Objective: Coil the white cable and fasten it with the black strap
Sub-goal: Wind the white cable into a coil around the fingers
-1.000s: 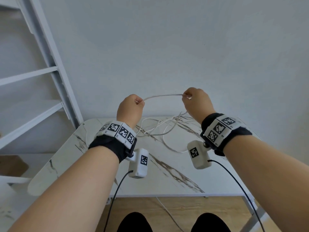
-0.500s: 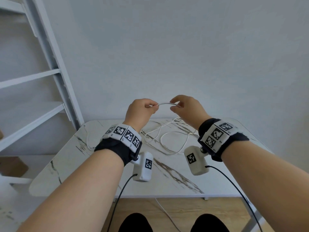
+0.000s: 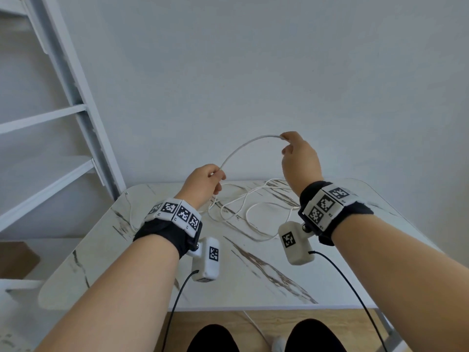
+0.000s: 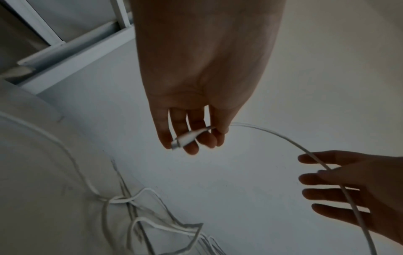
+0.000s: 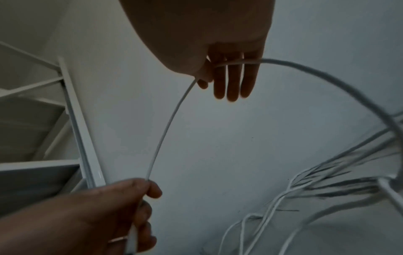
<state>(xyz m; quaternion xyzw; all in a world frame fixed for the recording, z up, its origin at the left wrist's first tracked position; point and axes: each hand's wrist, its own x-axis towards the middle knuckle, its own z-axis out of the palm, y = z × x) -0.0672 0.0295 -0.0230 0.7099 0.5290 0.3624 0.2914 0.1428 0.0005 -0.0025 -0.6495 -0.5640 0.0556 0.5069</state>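
A: Our left hand is pinching the white cable right by its plug end, and our right hand holds it higher up between thumb and forefinger, the other fingers hanging straight.

B: The rest lies tangled on the marble table. We should swing that arc round to the left hand, matching each loop, letting the slack feed without snagging.

A: No black strap that we can see.

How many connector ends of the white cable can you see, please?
1: a white plug pinched in the left hand, seen from the left wrist. The cable's other end may be hidden in the loops on the marble table.
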